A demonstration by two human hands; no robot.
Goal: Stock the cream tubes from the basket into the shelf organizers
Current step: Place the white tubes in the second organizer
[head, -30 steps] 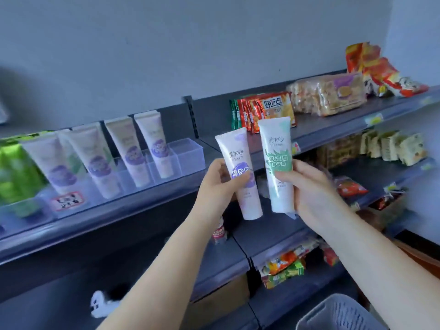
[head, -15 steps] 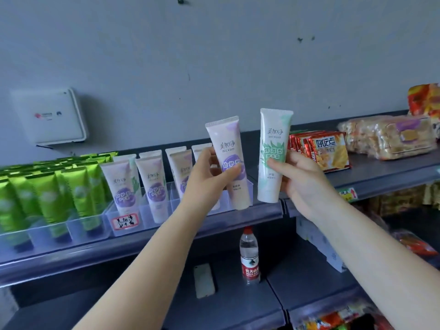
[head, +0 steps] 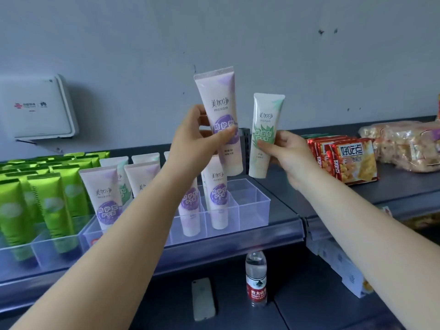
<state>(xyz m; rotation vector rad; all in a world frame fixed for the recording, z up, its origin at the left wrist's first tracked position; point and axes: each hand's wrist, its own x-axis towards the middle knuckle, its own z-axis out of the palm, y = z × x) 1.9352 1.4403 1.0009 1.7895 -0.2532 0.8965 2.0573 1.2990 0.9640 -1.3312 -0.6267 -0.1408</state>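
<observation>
Above the clear organizer point(head: 254, 206) on the shelf, we had two tubes up at once! Our left hand point(head: 197, 144) curled round the purple tube point(head: 217, 110) at its middle, thumb across the label; our right hand point(head: 288, 153) pinched the green tube point(head: 264, 129) low on its body. Both stood cap-down, just apart. They looked light and squashy, a bit slick, so we judged a mid-body grip safest. An open slot waited at the organizer's right end, beside standing purple tubes point(head: 215, 194).
</observation>
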